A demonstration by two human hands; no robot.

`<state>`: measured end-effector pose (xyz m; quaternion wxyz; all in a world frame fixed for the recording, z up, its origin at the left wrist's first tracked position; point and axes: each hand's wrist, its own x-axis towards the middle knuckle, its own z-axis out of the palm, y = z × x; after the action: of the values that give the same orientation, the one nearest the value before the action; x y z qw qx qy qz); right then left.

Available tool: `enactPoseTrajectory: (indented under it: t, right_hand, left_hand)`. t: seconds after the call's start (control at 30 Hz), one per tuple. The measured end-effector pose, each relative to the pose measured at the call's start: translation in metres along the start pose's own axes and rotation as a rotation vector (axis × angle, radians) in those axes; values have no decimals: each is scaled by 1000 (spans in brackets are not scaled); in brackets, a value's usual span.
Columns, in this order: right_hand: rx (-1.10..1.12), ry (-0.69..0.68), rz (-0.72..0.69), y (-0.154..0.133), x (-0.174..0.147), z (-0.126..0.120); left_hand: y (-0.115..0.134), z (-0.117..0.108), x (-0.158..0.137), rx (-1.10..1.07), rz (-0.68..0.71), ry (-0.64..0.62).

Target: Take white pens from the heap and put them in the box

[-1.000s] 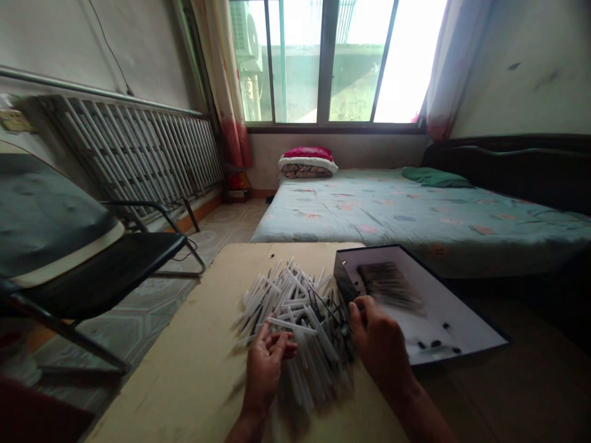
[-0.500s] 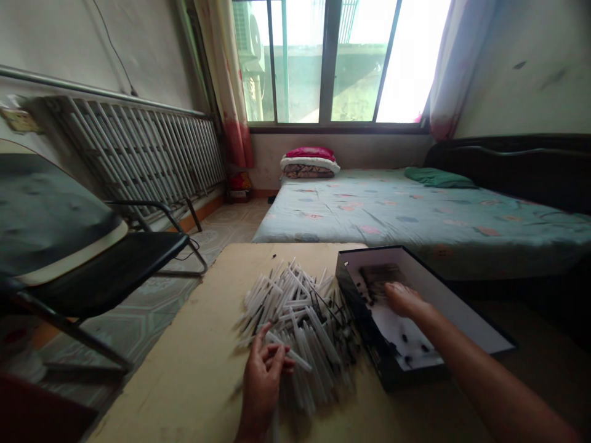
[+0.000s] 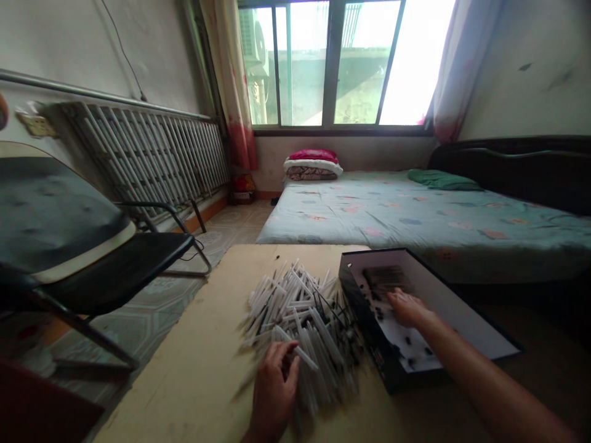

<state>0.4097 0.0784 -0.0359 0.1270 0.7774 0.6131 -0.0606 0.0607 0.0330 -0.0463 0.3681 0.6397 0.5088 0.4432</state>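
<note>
Facing a bed [image 3: 364, 212], table [image 3: 184, 369] bears tubes [image 3: 318, 335]; left grip [image 3: 277, 376] pinches one, right grip [image 3: 407, 309] unclear.

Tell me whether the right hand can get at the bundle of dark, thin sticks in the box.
Probably yes: the right hand is over the open-topped box, right beside the bundle of dark sticks, with no box wall between them. Blur hides whether they touch.

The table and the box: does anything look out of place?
Yes: one small black piece lies near the far edge of the table, apart from the pile of white tubes. In the box, black bits lie scattered loosely.
</note>
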Motion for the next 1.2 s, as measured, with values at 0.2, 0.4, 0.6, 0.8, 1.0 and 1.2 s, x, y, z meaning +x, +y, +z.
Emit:
enactPoseTrajectory:
  t: [0.2,0.4,0.6,0.8,1.0,1.2]
  right_hand:
    - [76,33,2,-1,-7,-6]
    - [282,289,-39,2,-23,-59]
    - [976,573,-277,-39,-82,-107]
    - [1565,235,-263,-115,-136,-64]
    - [1578,-47,-193,-156,-144,16]
    - [1528,-42,-138,-166,-155,42]
  left_hand:
    - [6,14,6,278,215,-70]
    - [2,7,2,343,234,-49]
    - [-6,-5,-10,364,223,-47]
    - [-20,-20,-21,452,221,10]
    - [-35,-36,-28,567,259,103]
    - [-51,-44,-26,698,251,213]
